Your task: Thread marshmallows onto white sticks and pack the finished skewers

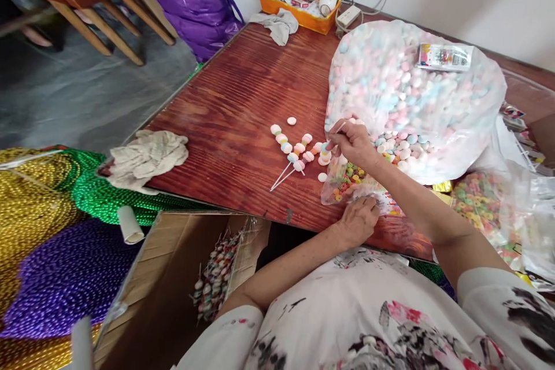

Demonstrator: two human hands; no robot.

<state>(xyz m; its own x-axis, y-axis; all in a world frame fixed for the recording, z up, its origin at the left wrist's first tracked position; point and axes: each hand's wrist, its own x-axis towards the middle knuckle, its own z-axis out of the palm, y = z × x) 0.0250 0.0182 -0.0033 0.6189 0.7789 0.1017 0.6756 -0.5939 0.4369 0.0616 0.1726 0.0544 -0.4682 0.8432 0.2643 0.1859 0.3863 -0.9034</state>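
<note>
My right hand (353, 141) is closed in a pinch around what looks like a thin white stick (341, 126), beside the big bag of marshmallow-like pieces. My left hand (359, 222) lies at the table's front edge, fingers curled on the near edge of a small clear bag (347, 182) of coloured rings. Left of my hands are several skewers (299, 150) threaded with pale round pieces and coloured rings. Loose white pieces (292, 121) lie near them. Large and translucent, the bag of pastel pieces (390, 81) has its mouth open toward me, some pieces spilling out.
An orange tray (321, 23) of odds and ends stands at the back. Crumpled cloths (150, 156) lie at the left corner and far edge. Below the front edge, a cardboard box (147, 283) holds finished-looking skewers (217, 277). Another ring bag (479, 199) is at right.
</note>
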